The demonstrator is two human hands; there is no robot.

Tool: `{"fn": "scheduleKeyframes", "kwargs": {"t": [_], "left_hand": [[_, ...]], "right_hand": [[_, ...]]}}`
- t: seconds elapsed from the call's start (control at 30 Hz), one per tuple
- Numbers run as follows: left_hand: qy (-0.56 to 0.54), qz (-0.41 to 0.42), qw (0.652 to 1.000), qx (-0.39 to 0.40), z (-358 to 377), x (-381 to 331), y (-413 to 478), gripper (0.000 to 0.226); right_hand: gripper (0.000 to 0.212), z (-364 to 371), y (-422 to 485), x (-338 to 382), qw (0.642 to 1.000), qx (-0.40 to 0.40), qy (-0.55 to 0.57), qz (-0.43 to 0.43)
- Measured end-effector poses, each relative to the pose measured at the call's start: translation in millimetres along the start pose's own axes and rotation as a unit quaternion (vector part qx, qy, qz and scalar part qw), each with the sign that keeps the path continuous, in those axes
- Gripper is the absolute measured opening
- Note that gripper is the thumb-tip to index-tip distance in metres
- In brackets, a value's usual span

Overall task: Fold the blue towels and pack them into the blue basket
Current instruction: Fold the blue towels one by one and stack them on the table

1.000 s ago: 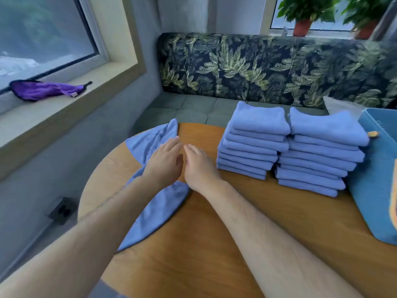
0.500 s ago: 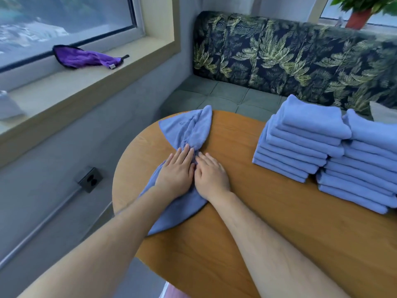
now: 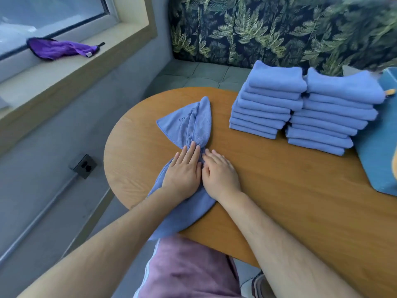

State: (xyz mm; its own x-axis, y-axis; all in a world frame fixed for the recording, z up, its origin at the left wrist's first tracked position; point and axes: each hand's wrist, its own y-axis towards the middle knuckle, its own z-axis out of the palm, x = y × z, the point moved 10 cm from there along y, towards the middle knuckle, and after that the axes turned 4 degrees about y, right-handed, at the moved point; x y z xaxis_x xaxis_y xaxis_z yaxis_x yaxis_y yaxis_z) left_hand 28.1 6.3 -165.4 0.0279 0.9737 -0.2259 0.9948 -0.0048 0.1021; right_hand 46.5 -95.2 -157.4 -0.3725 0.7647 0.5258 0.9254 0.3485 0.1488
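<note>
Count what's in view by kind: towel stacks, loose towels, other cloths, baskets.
Folded towel stacks: 2
Loose blue towel: 1
Purple cloth: 1
Blue basket: 1
Total: 5

A round wooden table carries a loose blue towel, bunched narrow where the left hand and right hand press flat on it. It fans out past the fingertips and hangs over the table edge behind the wrists. Farther off, right of the hands, two stacks of folded towels touch side by side. The blue basket sits just right of them.

Purple cloth on windowsill
</note>
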Motion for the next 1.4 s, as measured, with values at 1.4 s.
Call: {"fn": "scheduleKeyframes", "kwargs": {"t": [1.4], "left_hand": [[-0.438,-0.048,0.897,0.023,-96,-128,-38,0.019]], "right_hand": [[0.027,-139,-98,-73,0.865,-0.1,0.441,0.216]]}}
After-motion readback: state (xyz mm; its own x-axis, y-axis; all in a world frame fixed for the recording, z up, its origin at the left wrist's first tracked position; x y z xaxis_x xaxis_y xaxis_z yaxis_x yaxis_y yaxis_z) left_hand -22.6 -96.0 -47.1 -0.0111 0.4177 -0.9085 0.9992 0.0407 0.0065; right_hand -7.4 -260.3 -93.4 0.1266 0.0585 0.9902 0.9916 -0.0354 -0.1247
